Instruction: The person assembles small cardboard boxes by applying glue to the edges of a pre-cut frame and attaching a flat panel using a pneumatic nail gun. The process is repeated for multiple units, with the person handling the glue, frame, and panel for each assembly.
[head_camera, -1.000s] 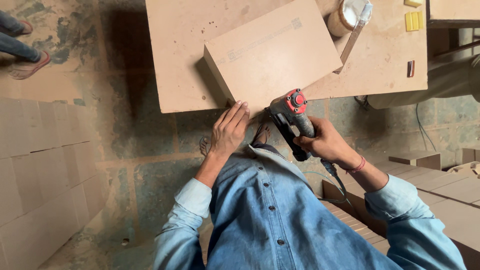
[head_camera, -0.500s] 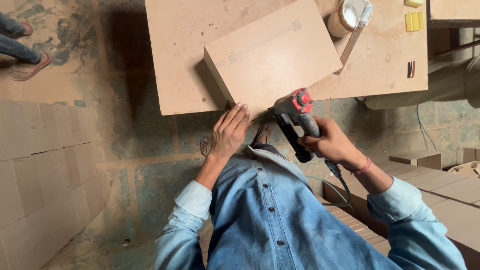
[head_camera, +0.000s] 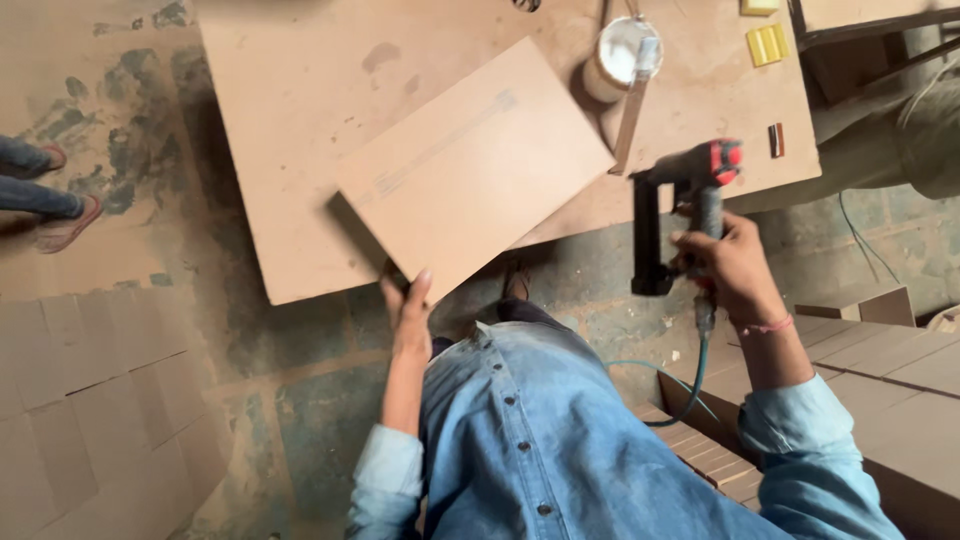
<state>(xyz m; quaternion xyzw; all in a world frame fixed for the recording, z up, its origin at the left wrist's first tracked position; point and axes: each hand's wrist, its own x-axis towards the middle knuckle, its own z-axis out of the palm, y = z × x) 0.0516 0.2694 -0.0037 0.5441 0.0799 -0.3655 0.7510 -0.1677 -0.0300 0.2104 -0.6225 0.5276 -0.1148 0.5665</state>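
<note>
workbench (head_camera: 300, 150) cropped at top, bystander's feet (head_camera: 60, 215) cut at left, left hand (head_camera: 408, 320) fingertips behind board (head_camera: 470, 165)
</note>
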